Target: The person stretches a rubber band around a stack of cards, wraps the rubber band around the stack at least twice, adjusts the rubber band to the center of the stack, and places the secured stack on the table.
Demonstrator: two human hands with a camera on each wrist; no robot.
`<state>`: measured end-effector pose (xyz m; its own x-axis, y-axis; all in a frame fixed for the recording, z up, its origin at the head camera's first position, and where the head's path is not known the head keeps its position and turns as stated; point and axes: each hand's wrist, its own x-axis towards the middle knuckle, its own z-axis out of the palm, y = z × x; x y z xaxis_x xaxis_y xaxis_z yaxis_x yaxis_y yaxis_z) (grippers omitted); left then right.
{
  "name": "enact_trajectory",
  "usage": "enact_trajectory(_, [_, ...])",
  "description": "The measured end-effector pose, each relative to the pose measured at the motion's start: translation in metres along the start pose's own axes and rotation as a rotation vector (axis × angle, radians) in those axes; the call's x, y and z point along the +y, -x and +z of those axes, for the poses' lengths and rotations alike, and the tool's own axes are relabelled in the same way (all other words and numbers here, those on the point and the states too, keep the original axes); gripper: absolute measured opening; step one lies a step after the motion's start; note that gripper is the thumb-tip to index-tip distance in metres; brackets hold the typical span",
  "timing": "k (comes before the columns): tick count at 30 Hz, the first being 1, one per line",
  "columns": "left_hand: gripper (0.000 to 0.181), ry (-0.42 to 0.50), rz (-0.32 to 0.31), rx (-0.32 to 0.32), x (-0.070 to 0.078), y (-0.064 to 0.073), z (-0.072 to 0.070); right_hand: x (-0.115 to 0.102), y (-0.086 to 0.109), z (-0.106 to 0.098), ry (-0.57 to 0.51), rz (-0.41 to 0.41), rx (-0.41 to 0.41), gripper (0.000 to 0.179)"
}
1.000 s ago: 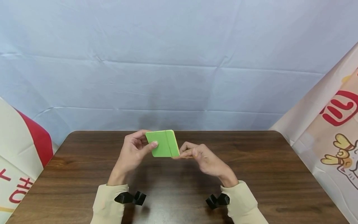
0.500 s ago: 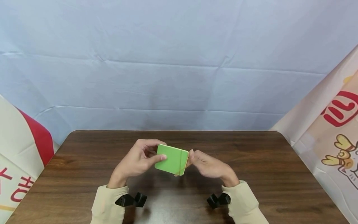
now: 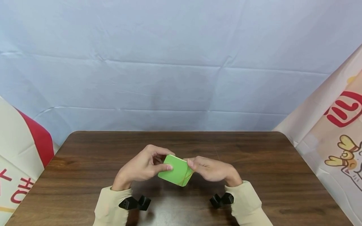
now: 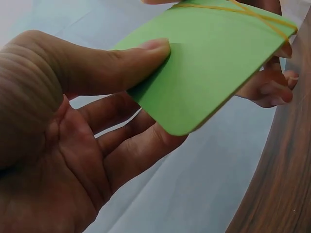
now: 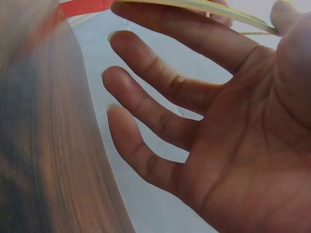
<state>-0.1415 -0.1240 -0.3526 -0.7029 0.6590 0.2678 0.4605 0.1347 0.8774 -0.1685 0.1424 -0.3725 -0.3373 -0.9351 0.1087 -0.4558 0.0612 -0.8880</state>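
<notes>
A small green notebook is held tilted above the table between both hands, its cover facing up. Two strands of a thin yellow-orange elastic band cross over the cover near its right end. My left hand grips the left end, thumb on the cover and fingers behind, as the left wrist view shows. At the other end my right hand pinches the far right corner, thumb on top and index finger along the underside. In the right wrist view the other fingers are spread below the notebook's edge.
A dark brown wooden table lies beneath the hands. Behind it hangs a pale blue-white cloth, with printed cloths at the left and right. Black wrist cameras sit at the cuffs.
Both hands have brought the notebook lower and turned it clockwise. The right hand has moved from below the corner up onto it, and the band now crosses the cover diagonally.
</notes>
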Motion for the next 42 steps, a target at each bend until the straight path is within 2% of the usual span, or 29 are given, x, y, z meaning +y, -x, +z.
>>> enact_trajectory(4, [0.021, -0.018, 0.004, 0.018, 0.0006, 0.0, 0.0007, 0.0002, -0.0019, -0.0003, 0.001, 0.024, 0.032, 0.05])
enact_trajectory(9, [0.021, -0.05, -0.002, 0.09, 0.001, 0.0001, 0.0007, 0.0007, -0.0036, -0.0007, 0.026, 0.073, 0.157, 0.041])
enact_trajectory(15, [0.022, -0.073, -0.034, 0.158, 0.0037, 0.0011, -0.0004, -0.0001, -0.0034, -0.0025, 0.045, 0.109, 0.284, 0.041])
enact_trajectory(26, [0.022, -0.079, -0.029, 0.205, 0.0056, -0.0011, -0.0016, 0.0011, -0.0047, 0.0003, 0.076, 0.116, 0.393, 0.028])
enact_trajectory(33, [0.021, -0.094, -0.046, 0.215, 0.0061, -0.0014, -0.0017, 0.0, -0.0055, 0.0025, 0.046, 0.112, 0.488, 0.003])
enact_trajectory(37, [0.021, -0.092, -0.052, 0.234, 0.0055, -0.0016, -0.0015, -0.0011, -0.0053, 0.0018, 0.013, 0.091, 0.525, 0.006])
enact_trajectory(42, [0.021, -0.052, -0.064, 0.257, 0.0057, -0.0015, -0.0021, -0.002, -0.0038, 0.0001, 0.013, 0.048, 0.601, 0.028])
